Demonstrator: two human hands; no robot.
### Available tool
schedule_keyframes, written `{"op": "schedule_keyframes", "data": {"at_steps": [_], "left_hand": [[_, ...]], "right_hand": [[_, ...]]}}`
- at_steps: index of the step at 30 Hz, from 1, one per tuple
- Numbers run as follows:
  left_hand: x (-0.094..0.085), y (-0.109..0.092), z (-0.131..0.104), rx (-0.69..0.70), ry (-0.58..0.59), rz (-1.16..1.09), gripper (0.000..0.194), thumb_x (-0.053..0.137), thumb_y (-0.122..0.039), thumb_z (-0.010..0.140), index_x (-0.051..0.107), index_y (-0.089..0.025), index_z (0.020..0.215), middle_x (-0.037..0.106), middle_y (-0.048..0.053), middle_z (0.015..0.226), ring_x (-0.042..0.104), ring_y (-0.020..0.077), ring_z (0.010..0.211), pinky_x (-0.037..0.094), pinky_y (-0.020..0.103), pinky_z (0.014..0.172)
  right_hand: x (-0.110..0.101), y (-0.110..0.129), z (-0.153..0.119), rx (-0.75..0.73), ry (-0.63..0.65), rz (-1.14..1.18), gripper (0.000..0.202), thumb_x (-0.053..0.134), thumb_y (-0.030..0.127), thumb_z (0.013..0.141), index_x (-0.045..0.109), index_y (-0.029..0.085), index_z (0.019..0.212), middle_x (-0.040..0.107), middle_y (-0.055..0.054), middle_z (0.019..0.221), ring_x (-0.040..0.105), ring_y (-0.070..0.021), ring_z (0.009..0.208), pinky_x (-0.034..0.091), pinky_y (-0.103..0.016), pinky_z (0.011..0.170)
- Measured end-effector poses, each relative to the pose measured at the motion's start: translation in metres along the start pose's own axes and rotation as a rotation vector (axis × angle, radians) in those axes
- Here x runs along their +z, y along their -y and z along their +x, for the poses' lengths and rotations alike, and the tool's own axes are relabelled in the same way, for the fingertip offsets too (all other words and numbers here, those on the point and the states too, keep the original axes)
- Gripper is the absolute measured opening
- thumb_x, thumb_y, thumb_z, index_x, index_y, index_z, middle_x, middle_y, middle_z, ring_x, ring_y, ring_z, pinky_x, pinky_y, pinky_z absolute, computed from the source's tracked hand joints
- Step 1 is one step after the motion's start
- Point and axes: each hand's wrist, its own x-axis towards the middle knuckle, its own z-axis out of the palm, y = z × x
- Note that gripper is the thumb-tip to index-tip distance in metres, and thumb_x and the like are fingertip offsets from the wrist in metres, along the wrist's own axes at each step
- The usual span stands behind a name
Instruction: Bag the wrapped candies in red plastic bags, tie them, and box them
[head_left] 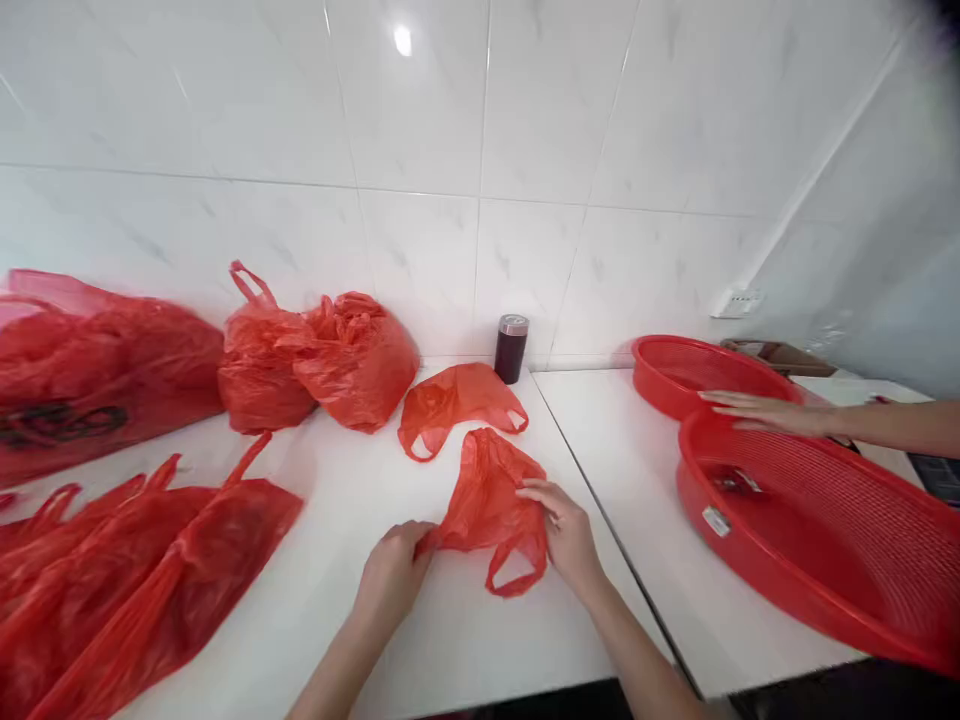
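A red plastic bag [491, 490] with loop handles lies crumpled on the white table in front of me. My left hand [397, 570] pinches its left corner between thumb and fingers. On the bag's right side rests my right hand [561, 530], its fingers laid over the plastic near the edge; whether they grip it is hard to make out. Just behind lies a second red plastic bag [461, 400], flat, with its handles spread and no hand on it.
Filled red bags [352, 365] stand along the tiled wall, and more red bags [150, 570] lie at left. A dark tumbler [511, 350] stands at the back. At right are two red plastic baskets [787, 590], with another person's hand [772, 412] over them. A seam divides the tables.
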Motion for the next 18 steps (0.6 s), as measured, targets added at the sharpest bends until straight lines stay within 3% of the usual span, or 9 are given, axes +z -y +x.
{"op": "schedule_keyframes", "data": {"at_steps": [2, 4, 7, 9, 11, 13, 16, 18], "left_hand": [[-0.010, -0.005, -0.005, -0.062, 0.096, -0.103, 0.027, 0.043, -0.031, 0.087, 0.066, -0.019, 0.082, 0.062, 0.001, 0.074, 0.051, 0.0171, 0.066, 0.033, 0.026, 0.061], [-0.019, -0.011, -0.009, -0.096, 0.142, -0.196, 0.034, 0.043, -0.042, 0.090, 0.063, -0.019, 0.076, 0.055, -0.001, 0.065, 0.043, 0.0145, 0.057, 0.029, 0.025, 0.056], [-0.025, -0.025, -0.014, -0.094, 0.116, -0.318, 0.037, 0.047, -0.050, 0.089, 0.062, -0.018, 0.076, 0.053, -0.001, 0.068, 0.042, 0.0140, 0.061, 0.030, 0.025, 0.057], [-0.025, -0.038, -0.016, -0.074, 0.111, -0.408, 0.036, 0.050, -0.049, 0.088, 0.063, -0.018, 0.076, 0.057, 0.000, 0.074, 0.048, 0.0157, 0.070, 0.036, 0.026, 0.065], [-0.023, -0.050, -0.019, -0.052, 0.133, -0.541, 0.034, 0.052, -0.047, 0.089, 0.064, -0.018, 0.076, 0.061, 0.002, 0.078, 0.053, 0.0176, 0.078, 0.041, 0.027, 0.074], [-0.020, -0.059, -0.023, -0.032, 0.164, -0.723, 0.030, 0.055, -0.043, 0.088, 0.066, -0.017, 0.077, 0.064, 0.003, 0.080, 0.056, 0.0186, 0.082, 0.043, 0.030, 0.081], [-0.026, -0.059, -0.027, -0.046, 0.192, -1.083, 0.024, 0.061, -0.038, 0.086, 0.066, -0.017, 0.079, 0.066, 0.004, 0.081, 0.059, 0.0185, 0.082, 0.047, 0.032, 0.084], [-0.038, -0.047, -0.025, -0.139, 0.121, -1.295, 0.021, 0.063, -0.037, 0.083, 0.065, -0.017, 0.078, 0.066, 0.004, 0.080, 0.062, 0.0179, 0.079, 0.050, 0.032, 0.081]], "right_hand": [[-0.018, -0.012, 0.011, 0.028, -0.059, -0.040, 0.023, 0.056, 0.024, 0.077, 0.076, 0.023, 0.088, 0.068, -0.009, 0.111, 0.064, -0.0226, 0.103, 0.051, -0.039, 0.092], [-0.034, -0.007, 0.019, 0.042, -0.118, -0.083, 0.021, 0.057, 0.025, 0.076, 0.075, 0.022, 0.085, 0.069, -0.009, 0.108, 0.065, -0.0236, 0.101, 0.051, -0.041, 0.091], [-0.044, 0.042, 0.018, 0.036, -0.229, -0.158, 0.025, 0.047, 0.024, 0.084, 0.071, 0.023, 0.094, 0.068, -0.006, 0.110, 0.064, -0.0206, 0.100, 0.051, -0.038, 0.091], [-0.037, 0.088, 0.010, -0.005, -0.195, -0.165, 0.021, 0.046, 0.024, 0.088, 0.066, 0.024, 0.095, 0.068, -0.003, 0.101, 0.065, -0.0169, 0.091, 0.052, -0.032, 0.084], [-0.020, 0.123, 0.001, -0.035, 0.098, -0.194, 0.020, 0.044, 0.025, 0.092, 0.064, 0.025, 0.096, 0.068, -0.001, 0.093, 0.065, -0.0152, 0.085, 0.052, -0.027, 0.075], [-0.003, 0.133, -0.003, -0.060, 0.359, -0.347, 0.022, 0.043, 0.022, 0.092, 0.064, 0.024, 0.097, 0.069, -0.002, 0.091, 0.065, -0.0155, 0.083, 0.050, -0.025, 0.070], [0.007, 0.110, 0.001, -0.024, 0.523, -0.712, 0.023, 0.046, 0.017, 0.089, 0.068, 0.020, 0.096, 0.070, -0.006, 0.089, 0.065, -0.0205, 0.083, 0.048, -0.029, 0.071], [-0.001, 0.091, 0.008, 0.022, 0.643, -0.827, 0.030, 0.053, 0.019, 0.083, 0.066, 0.021, 0.110, 0.070, -0.008, 0.097, 0.065, -0.0240, 0.089, 0.047, -0.030, 0.071]]}}
